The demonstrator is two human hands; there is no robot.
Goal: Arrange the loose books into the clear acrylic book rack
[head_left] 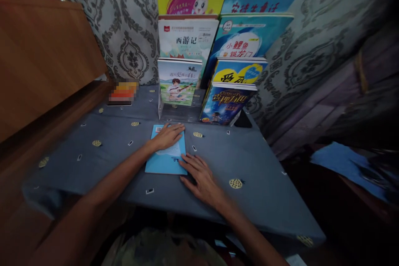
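A light-blue book (165, 165) lies flat on the table in front of me, with a barcode near its far left corner. My left hand (168, 136) rests on the far half of its cover, fingers stretched to the right and nothing gripped. Over the book's near right edge lies my right hand (199, 174), its fingers spread and partly touching the cover. Just beyond the book stands a clear rack (179, 113) of upright books. A book with a guitar player (179, 87) fronts its left column, and a dark-blue book (229, 103) fronts the right one.
A grey-blue cloth with pineapple prints (109, 162) covers the table. A blurred-out orange item (123, 93) lies at the back left. A dark flat object (243, 119) sits right of the rack. Wooden furniture (43, 58) stands left, and patterned curtain (131, 50) hangs behind.
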